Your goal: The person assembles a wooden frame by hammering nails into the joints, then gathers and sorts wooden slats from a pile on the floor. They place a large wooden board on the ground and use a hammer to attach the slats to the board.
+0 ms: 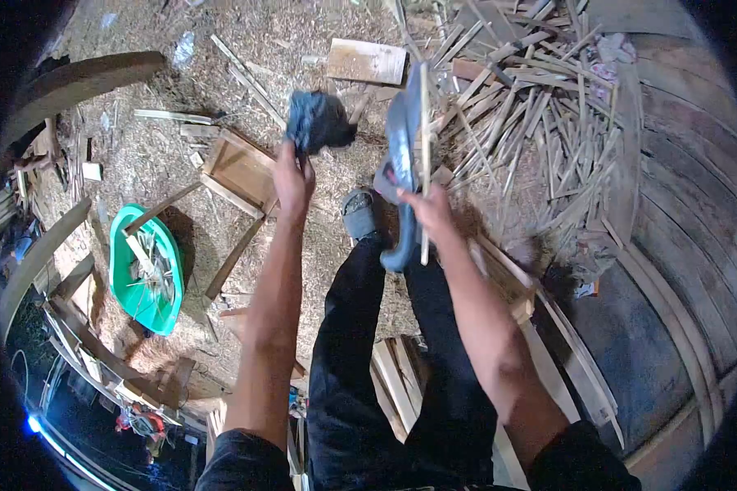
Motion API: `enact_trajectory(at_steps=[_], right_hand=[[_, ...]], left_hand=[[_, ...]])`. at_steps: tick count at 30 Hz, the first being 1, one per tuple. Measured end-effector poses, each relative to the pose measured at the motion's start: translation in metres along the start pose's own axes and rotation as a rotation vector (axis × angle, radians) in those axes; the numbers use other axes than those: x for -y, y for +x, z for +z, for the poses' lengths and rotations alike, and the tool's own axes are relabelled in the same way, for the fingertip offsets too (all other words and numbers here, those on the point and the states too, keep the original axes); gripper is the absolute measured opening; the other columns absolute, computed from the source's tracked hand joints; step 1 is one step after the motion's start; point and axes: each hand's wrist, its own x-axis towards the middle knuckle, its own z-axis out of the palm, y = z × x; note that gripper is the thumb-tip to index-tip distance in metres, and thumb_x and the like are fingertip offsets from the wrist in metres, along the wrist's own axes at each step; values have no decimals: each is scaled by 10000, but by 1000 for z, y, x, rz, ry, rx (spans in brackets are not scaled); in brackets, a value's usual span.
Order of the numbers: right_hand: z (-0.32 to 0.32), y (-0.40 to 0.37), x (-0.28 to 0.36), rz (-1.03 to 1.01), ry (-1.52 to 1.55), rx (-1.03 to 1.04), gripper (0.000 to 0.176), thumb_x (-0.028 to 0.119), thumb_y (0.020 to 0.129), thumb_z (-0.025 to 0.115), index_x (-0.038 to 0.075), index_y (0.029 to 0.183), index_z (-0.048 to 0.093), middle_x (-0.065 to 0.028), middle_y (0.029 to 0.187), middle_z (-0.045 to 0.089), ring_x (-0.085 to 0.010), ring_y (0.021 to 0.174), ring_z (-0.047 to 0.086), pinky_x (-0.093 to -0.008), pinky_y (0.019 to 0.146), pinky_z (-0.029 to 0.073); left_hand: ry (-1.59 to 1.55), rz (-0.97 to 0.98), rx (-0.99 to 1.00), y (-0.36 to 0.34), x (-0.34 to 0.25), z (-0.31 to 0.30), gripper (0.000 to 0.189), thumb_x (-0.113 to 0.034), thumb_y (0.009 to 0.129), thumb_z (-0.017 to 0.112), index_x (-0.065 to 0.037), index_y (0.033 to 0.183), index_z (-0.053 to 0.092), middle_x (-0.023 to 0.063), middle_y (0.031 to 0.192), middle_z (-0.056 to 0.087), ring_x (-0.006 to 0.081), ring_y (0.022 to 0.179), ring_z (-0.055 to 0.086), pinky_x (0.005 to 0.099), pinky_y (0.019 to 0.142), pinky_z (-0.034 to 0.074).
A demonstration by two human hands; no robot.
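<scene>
Left hand (292, 178): clenched on dark cloth (317, 119) | right hand (431, 209): gripping grey curved object (401, 135), 1 stick (424, 114) | green basin (116, 250): wood slivers (150, 263)

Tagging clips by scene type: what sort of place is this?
Likely a rough woodworking workshop: sawdust floor covered in shavings, a big heap of thin wood strips, an open wooden frame by the left hand, which grips a dark cloth; the right hand holds a thin stick.
</scene>
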Motion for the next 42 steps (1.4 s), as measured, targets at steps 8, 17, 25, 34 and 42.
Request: enact_trajectory(at_steps=[8, 17, 25, 34, 42], right_hand=[[-7, -125, -3, -63, -50, 225, 483, 256, 773, 812, -15, 1119, 612, -127, 991, 685, -220, 924, 625, -380, 850, 482], [-7, -179, -18, -279, -230, 358, 555, 249, 737, 816, 8, 1192, 609, -164, 1051, 689, -282, 961, 647, -394, 896, 483], [5, -269, 7, -326, -390, 530, 531, 89, 761, 800, -39, 1213, 552, -143, 1114, 632, -219, 1043, 611, -350, 929, 481], [28, -306, -33, -520, -697, 666, 483, 124, 762, 816, -46, 1128, 551, -155, 1090, 609, -223, 1016, 600, -360, 885, 487], [127, -296, -86, -742, -920, 672, 525, 151, 771, 792, -50, 1191, 548, -167, 1081, 625, -263, 1053, 595, -348, 937, 452]], left_hand=[[64, -9, 72, -141, -42, -78, 329, 9, 807, 638, -1, 1126, 562, 263, 930, 613, 465, 848, 574, 497, 741, 454], [-17, -231, -99, -265, -39, -152, 159, -32, 854, 577, -8, 1005, 535, 208, 848, 582, 434, 819, 569, 505, 730, 429], [50, -366, -178, -372, -23, -198, 257, -53, 872, 571, -13, 1126, 570, 185, 987, 643, 395, 930, 606, 470, 812, 445], [34, -612, -202, -460, 7, -240, 324, -53, 807, 605, -48, 1129, 573, 151, 1070, 641, 345, 1037, 593, 478, 914, 419], [-74, -674, -344, -513, 71, -276, 379, -30, 769, 661, -42, 1136, 568, 152, 1025, 628, 349, 1018, 590, 469, 885, 433]])
